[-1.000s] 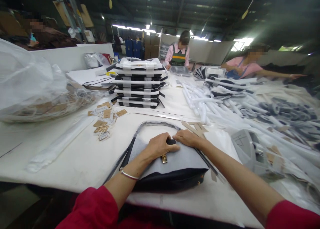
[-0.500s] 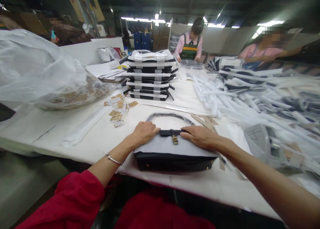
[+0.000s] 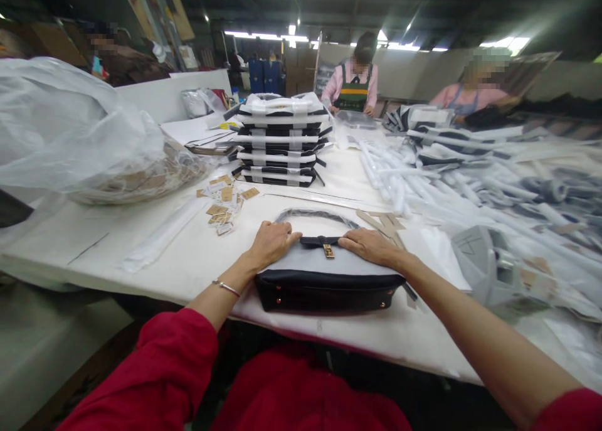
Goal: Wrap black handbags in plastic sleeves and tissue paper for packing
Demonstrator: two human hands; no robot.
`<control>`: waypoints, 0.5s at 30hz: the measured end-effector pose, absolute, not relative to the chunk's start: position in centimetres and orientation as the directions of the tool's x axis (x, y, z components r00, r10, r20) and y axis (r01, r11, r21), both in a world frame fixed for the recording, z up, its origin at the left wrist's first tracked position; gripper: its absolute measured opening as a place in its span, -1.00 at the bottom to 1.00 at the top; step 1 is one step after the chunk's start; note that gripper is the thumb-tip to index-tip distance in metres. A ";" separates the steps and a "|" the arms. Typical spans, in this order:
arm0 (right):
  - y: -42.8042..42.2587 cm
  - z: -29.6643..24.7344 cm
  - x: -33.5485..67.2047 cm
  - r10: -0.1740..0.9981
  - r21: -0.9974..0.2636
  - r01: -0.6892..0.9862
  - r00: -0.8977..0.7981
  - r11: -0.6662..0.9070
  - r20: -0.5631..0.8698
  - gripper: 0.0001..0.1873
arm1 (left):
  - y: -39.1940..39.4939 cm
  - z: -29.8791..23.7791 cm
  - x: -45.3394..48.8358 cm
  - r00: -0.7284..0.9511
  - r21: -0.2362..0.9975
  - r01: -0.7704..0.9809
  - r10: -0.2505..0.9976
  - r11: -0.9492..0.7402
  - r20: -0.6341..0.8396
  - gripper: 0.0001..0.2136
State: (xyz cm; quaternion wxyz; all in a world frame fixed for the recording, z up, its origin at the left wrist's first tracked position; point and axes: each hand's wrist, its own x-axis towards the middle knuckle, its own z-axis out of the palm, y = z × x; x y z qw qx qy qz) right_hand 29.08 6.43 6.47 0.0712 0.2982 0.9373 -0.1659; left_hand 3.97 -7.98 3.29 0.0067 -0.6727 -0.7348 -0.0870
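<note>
A handbag (image 3: 301, 263) with a pale grey front and black base lies in front of me, its base toward me and showing small metal feet. A gold clasp (image 3: 328, 251) hangs from the black strap at its upper edge. The handle (image 3: 324, 214), wrapped in clear film, lies beyond it. My left hand (image 3: 273, 244) grips the upper edge left of the strap, thumb on the front and fingers curled over. On the strap's other side, my right hand (image 3: 369, 245) grips the same edge, its thumb near the clasp. The fingertips of both hands are partly hidden behind the bag.
Several wrapped bags stand in a stack (image 3: 282, 140) further back on the white table (image 3: 174, 277). Paper tags (image 3: 224, 202) lie left of my bag, near a large plastic sack (image 3: 75, 130). White padding rolls (image 3: 392, 180) and a tape dispenser (image 3: 480, 261) are at right. Co-workers stand beyond.
The handbag has tipped so that more of its black base faces me. Both hands have stayed on its upper edge and shifted slightly. A co-worker at the right has moved.
</note>
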 end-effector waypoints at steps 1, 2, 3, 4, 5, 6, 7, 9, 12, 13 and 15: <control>6.3 6.4 29.2 0.533 -0.266 0.572 -0.820 0.776 -0.208 -0.36 | -8.2 3.3 4.1 -0.118 0.115 0.988 0.981 0.101 0.155 -0.56; 6.3 6.3 29.2 0.534 -0.259 0.564 -0.826 0.784 -0.183 -0.36 | -8.3 3.2 4.3 -0.135 0.109 0.987 0.975 0.117 0.179 -0.56; 6.2 6.2 29.3 0.535 -0.250 0.558 -0.830 0.791 -0.159 -0.36 | -8.4 3.2 4.4 -0.144 0.103 0.987 0.971 0.125 0.193 -0.55; 6.2 6.1 29.4 0.539 -0.236 0.557 -0.830 0.796 -0.141 -0.36 | -8.4 3.1 4.4 -0.146 0.097 0.987 0.969 0.129 0.199 -0.54; 6.2 6.1 29.4 0.543 -0.218 0.558 -0.830 0.800 -0.130 -0.35 | -8.4 3.1 4.4 -0.144 0.093 0.988 0.970 0.127 0.196 -0.52; 6.3 6.0 29.4 0.546 -0.201 0.560 -0.828 0.804 -0.125 -0.35 | -8.3 3.1 4.3 -0.139 0.089 0.988 0.972 0.124 0.187 -0.51; 6.3 5.9 29.4 0.549 -0.186 0.563 -0.827 0.805 -0.126 -0.34 | -8.2 3.0 4.2 -0.134 0.088 0.989 0.975 0.120 0.175 -0.51; 6.4 5.8 29.4 0.550 -0.174 0.567 -0.824 0.805 -0.139 -0.33 | -7.9 3.0 4.0 -0.126 0.091 0.989 0.981 0.114 0.147 -0.51; 6.7 5.8 29.2 0.562 -0.206 0.587 -0.809 0.783 -0.172 -0.34 | -7.7 3.3 3.8 -0.107 0.113 0.989 0.988 0.095 0.107 -0.58; 6.8 5.9 29.3 0.572 -0.220 0.600 -0.800 0.769 -0.182 -0.33 | -7.7 3.6 3.7 -0.095 0.127 0.988 0.991 0.083 0.094 -0.60; 7.0 6.4 29.6 0.598 -0.238 0.629 -0.777 0.740 -0.195 -0.27 | -8.1 4.5 3.6 -0.083 0.164 0.984 0.994 0.071 0.072 -0.62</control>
